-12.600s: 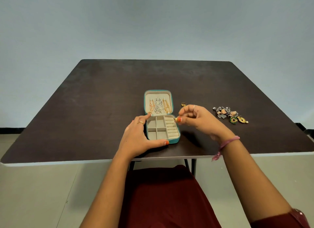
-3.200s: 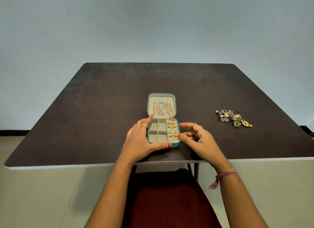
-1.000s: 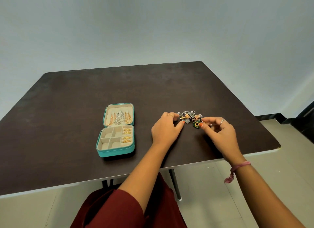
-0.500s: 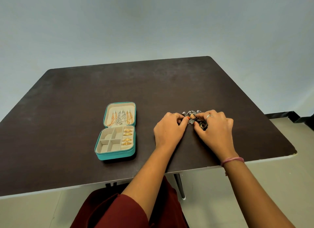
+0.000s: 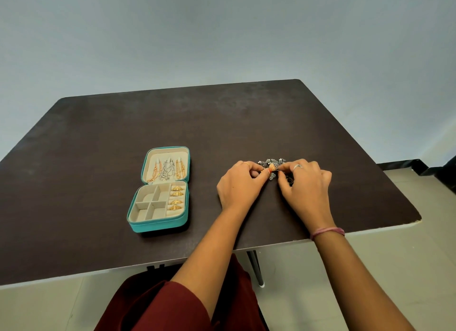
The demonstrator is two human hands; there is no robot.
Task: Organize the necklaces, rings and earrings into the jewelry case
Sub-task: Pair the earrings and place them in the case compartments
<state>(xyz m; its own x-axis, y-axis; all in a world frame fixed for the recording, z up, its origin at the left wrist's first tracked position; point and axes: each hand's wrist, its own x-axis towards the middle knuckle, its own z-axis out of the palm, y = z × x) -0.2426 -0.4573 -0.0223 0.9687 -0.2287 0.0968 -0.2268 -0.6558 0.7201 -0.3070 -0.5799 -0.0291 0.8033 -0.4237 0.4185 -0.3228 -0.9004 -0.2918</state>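
Now: earring step; necklaces, rings appear stowed.
Left hand [image 5: 238,186] and right hand [image 5: 304,185] pinch into earring pile [image 5: 271,165]; next, carry to jewelry case [image 5: 160,226].

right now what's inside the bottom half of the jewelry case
Four gold rings sit in the ring rolls along the right side of the jewelry case. The four square compartments on the left look bare, though the near wall hides part of the front ones.
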